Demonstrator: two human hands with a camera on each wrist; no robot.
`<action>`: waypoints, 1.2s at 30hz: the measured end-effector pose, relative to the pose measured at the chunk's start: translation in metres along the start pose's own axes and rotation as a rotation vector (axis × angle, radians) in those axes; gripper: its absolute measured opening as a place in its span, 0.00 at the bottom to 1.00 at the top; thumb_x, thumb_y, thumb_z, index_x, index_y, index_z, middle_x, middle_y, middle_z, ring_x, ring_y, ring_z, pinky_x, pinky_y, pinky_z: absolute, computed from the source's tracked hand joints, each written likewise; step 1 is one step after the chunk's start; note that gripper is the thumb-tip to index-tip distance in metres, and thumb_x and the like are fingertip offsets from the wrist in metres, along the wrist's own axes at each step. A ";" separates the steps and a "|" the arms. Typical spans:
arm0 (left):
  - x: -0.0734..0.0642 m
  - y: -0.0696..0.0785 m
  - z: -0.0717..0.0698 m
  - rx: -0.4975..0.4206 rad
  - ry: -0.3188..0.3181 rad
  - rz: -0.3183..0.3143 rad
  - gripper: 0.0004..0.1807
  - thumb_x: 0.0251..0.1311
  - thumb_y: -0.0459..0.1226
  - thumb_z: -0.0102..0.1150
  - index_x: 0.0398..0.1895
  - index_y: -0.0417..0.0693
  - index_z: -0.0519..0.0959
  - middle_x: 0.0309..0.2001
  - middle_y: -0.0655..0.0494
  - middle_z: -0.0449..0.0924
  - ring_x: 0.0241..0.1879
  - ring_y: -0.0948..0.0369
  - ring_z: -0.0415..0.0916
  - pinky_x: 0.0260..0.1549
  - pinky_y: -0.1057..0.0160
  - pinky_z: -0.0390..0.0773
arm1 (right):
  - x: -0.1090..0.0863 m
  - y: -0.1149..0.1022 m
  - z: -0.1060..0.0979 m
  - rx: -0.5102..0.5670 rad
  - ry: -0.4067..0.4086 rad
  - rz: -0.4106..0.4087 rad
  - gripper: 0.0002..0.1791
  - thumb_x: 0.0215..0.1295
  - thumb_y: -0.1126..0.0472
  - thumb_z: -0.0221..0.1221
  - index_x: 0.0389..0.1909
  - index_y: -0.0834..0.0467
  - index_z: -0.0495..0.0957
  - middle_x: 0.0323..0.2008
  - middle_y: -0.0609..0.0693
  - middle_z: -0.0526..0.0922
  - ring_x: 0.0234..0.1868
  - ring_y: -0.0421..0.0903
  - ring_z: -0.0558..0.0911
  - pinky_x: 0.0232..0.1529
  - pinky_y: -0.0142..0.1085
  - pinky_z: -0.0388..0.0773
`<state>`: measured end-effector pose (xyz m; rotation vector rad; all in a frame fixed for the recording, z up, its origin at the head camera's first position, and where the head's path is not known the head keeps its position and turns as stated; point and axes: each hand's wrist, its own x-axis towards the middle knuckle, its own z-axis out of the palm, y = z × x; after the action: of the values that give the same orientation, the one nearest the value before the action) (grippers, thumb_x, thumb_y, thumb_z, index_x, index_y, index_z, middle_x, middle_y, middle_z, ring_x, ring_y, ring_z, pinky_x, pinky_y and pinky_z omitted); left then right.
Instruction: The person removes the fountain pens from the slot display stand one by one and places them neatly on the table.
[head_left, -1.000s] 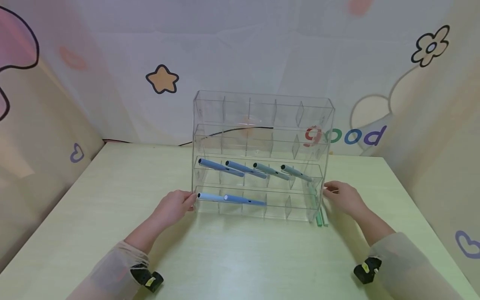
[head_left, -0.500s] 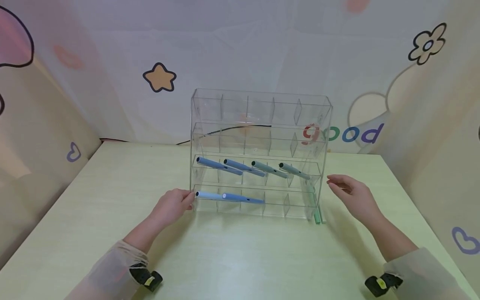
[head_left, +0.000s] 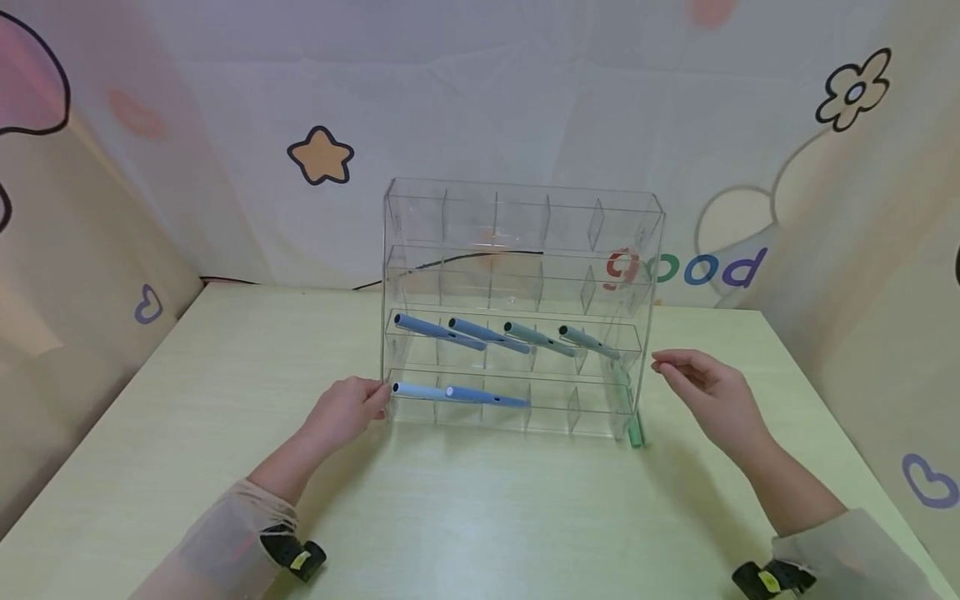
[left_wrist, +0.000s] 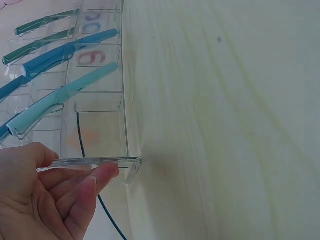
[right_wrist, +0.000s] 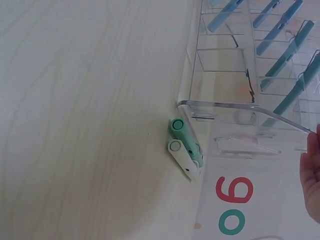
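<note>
A clear acrylic pen rack [head_left: 517,292] stands upright on the table. Its third tier bears two blue pens [head_left: 438,331] and two grey-green pens [head_left: 536,338], all slanting. The bottom tier has a light blue pen [head_left: 416,391] and a blue pen [head_left: 487,397]. My left hand [head_left: 347,417] pinches the rack's left side panel [left_wrist: 95,161] near the bottom, thumb inside and fingers outside. My right hand [head_left: 708,396], fingers loosely bent, hovers right beside the right panel. Below it, a green pen [right_wrist: 186,137] and a white pen [right_wrist: 182,157] lie against the rack's base.
The pale wooden table [head_left: 480,517] extends in front of the rack and to both sides. Behind it hangs a printed cloth backdrop [head_left: 480,117] with a star and coloured letters. A dark cord [left_wrist: 110,215] runs behind the rack.
My right hand has drawn back from the rack's lower right side, outward and slightly up. The white pen shows less in the head view. My left hand keeps its grip on the panel.
</note>
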<state>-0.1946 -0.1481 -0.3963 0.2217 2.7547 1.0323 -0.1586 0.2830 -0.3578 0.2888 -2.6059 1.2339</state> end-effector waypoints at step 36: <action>-0.001 0.002 -0.001 0.020 0.018 0.013 0.20 0.66 0.41 0.42 0.47 0.39 0.81 0.31 0.48 0.83 0.12 0.64 0.51 0.13 0.68 0.53 | 0.012 -0.017 0.052 0.089 -0.200 -0.076 0.11 0.64 0.68 0.56 0.46 0.63 0.79 0.42 0.52 0.81 0.44 0.53 0.80 0.42 0.26 0.75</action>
<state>-0.1934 -0.1474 -0.3943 0.2346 2.7842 1.0157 -0.1724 0.2307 -0.3732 0.5490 -2.6793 1.3611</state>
